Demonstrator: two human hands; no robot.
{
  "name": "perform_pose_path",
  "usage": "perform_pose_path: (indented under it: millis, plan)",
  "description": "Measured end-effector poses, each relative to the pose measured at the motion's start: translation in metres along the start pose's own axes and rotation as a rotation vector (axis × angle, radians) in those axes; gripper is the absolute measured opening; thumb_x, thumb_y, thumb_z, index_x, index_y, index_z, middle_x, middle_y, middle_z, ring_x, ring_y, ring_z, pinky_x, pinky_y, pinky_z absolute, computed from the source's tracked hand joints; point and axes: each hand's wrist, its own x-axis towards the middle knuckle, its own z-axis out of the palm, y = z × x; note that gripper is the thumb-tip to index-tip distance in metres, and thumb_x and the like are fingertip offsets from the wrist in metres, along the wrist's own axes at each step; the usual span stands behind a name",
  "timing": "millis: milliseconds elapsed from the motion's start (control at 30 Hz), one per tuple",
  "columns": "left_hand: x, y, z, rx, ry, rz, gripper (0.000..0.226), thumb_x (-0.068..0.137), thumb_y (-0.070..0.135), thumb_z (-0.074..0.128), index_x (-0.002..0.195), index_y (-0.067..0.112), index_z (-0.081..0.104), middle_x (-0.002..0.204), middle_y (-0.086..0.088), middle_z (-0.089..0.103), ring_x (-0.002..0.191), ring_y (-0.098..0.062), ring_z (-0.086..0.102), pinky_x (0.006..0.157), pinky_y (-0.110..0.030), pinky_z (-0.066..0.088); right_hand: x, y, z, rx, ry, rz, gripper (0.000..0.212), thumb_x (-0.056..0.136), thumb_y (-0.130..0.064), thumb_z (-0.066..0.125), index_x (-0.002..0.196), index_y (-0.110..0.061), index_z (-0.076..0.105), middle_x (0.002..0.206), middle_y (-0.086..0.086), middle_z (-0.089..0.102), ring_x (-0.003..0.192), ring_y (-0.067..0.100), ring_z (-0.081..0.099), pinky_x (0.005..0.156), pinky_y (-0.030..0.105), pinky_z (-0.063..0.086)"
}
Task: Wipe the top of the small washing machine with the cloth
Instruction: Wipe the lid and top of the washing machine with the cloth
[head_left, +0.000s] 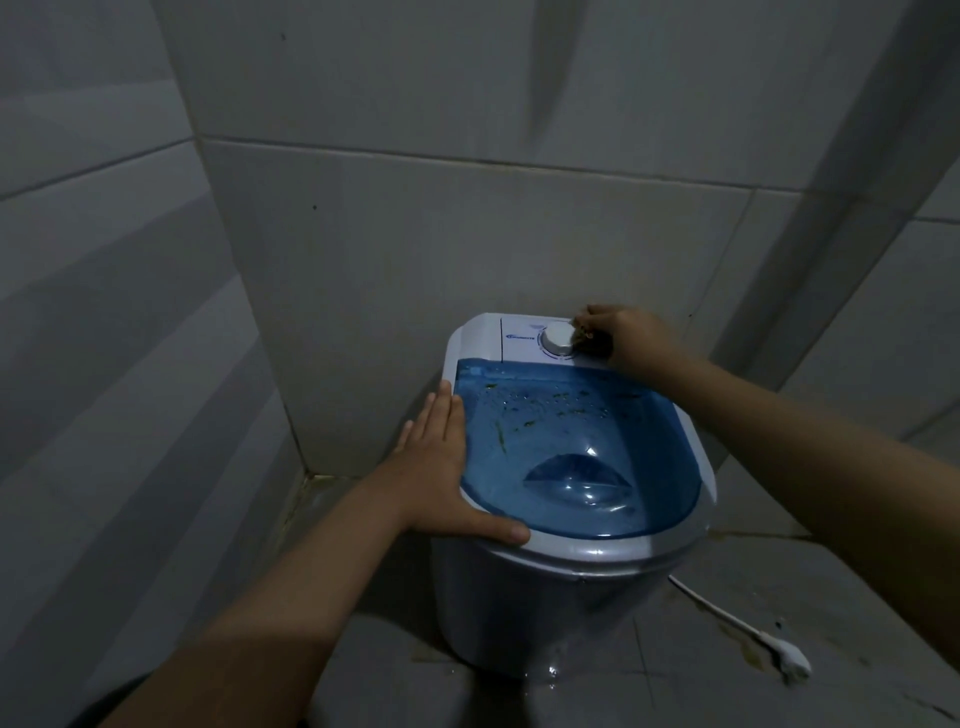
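Observation:
A small white washing machine stands on the floor in a tiled corner. Its translucent blue lid carries green specks and water drops. A white dial sits on the white control panel at the back. My left hand lies flat on the machine's left rim, fingers together, thumb along the front edge. My right hand rests on the panel just right of the dial, fingers bunched around a small dark-and-yellow bit of cloth, mostly hidden.
Grey tiled walls close in behind and to the left of the machine. A white power cord with its plug lies on the stained, wet floor tiles to the right.

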Motion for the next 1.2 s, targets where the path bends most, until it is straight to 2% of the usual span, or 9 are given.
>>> perform_pose_path:
  millis: [133, 300, 400, 500, 633, 700, 800, 933, 1200]
  plan:
    - [0.002, -0.001, 0.0, -0.001, -0.002, -0.009, 0.153, 0.042, 0.086, 0.059, 0.142, 0.012, -0.03, 0.148, -0.003, -0.042, 0.139, -0.019, -0.033, 0.114, -0.04, -0.013, -0.023, -0.001, -0.001, -0.05, -0.059, -0.053, 0.061, 0.076, 0.008, 0.059, 0.132, -0.014, 0.052, 0.14, 0.008, 0.052, 0.12, 0.034, 0.053, 0.097, 0.046, 0.047]
    - [-0.001, 0.002, -0.002, -0.005, 0.004, -0.009, 0.162, 0.026, 0.096, 0.045, 0.142, 0.012, -0.029, 0.149, -0.004, -0.04, 0.139, -0.019, -0.031, 0.113, -0.039, -0.013, -0.041, -0.009, -0.012, -0.041, -0.128, -0.066, 0.064, 0.075, 0.009, 0.057, 0.132, -0.02, 0.053, 0.143, 0.007, 0.05, 0.129, 0.028, 0.046, 0.105, 0.037, 0.039]
    - [-0.002, 0.003, -0.002, -0.015, 0.009, -0.011, 0.164, 0.021, 0.098, 0.041, 0.143, 0.011, -0.028, 0.15, -0.005, -0.039, 0.14, -0.02, -0.03, 0.114, -0.04, -0.012, -0.044, -0.01, -0.021, 0.002, -0.211, -0.037, 0.065, 0.072, 0.008, 0.055, 0.129, -0.023, 0.056, 0.132, 0.008, 0.059, 0.119, 0.029, 0.053, 0.098, 0.038, 0.048]
    - [-0.003, 0.003, -0.002, -0.011, 0.012, -0.011, 0.165, 0.021, 0.098, 0.04, 0.143, 0.011, -0.027, 0.151, -0.006, -0.038, 0.141, -0.021, -0.029, 0.114, -0.04, -0.012, -0.044, -0.018, -0.037, 0.112, -0.284, 0.022, 0.054, 0.075, 0.01, 0.053, 0.123, -0.014, 0.06, 0.119, 0.012, 0.065, 0.109, 0.029, 0.058, 0.088, 0.035, 0.048]
    - [-0.003, 0.002, -0.003, -0.012, 0.008, -0.005, 0.162, 0.026, 0.096, 0.045, 0.143, 0.011, -0.028, 0.151, -0.006, -0.038, 0.14, -0.021, -0.03, 0.114, -0.041, -0.012, -0.038, -0.057, -0.043, 0.304, -0.141, -0.043, 0.046, 0.079, 0.007, 0.057, 0.121, -0.011, 0.061, 0.112, 0.01, 0.068, 0.096, 0.016, 0.059, 0.082, 0.027, 0.047]
    - [-0.002, 0.003, -0.002, -0.008, 0.011, -0.01, 0.158, 0.034, 0.092, 0.054, 0.143, 0.011, -0.028, 0.151, -0.005, -0.038, 0.141, -0.021, -0.029, 0.114, -0.041, -0.011, -0.03, -0.079, -0.036, 0.318, -0.07, -0.1, 0.05, 0.079, 0.008, 0.055, 0.124, -0.012, 0.059, 0.119, 0.01, 0.067, 0.103, 0.02, 0.062, 0.087, 0.027, 0.048]
    - [-0.001, 0.002, -0.001, 0.0, 0.012, -0.016, 0.149, 0.047, 0.083, 0.062, 0.143, 0.011, -0.027, 0.152, -0.004, -0.036, 0.141, -0.021, -0.029, 0.116, -0.043, -0.011, -0.003, -0.107, -0.017, 0.2, -0.067, -0.127, 0.053, 0.078, 0.007, 0.052, 0.127, -0.01, 0.056, 0.127, 0.014, 0.062, 0.117, 0.03, 0.057, 0.096, 0.036, 0.047]
    - [-0.001, 0.003, -0.002, 0.009, 0.002, -0.029, 0.148, 0.05, 0.08, 0.065, 0.144, 0.009, -0.025, 0.153, -0.005, -0.033, 0.141, -0.02, -0.029, 0.118, -0.045, -0.009, 0.021, -0.12, 0.017, -0.055, -0.101, -0.11, 0.039, 0.082, 0.001, 0.056, 0.119, -0.008, 0.056, 0.127, 0.015, 0.057, 0.114, 0.034, 0.057, 0.086, 0.041, 0.05]
    - [0.002, 0.0, -0.001, 0.009, 0.006, -0.018, 0.149, 0.048, 0.081, 0.064, 0.143, 0.012, -0.029, 0.151, -0.005, -0.038, 0.14, -0.02, -0.031, 0.117, -0.043, -0.01, -0.019, -0.112, 0.016, -0.056, -0.088, -0.224, 0.046, 0.081, 0.003, 0.053, 0.125, -0.011, 0.056, 0.125, 0.013, 0.062, 0.111, 0.032, 0.058, 0.087, 0.04, 0.05]
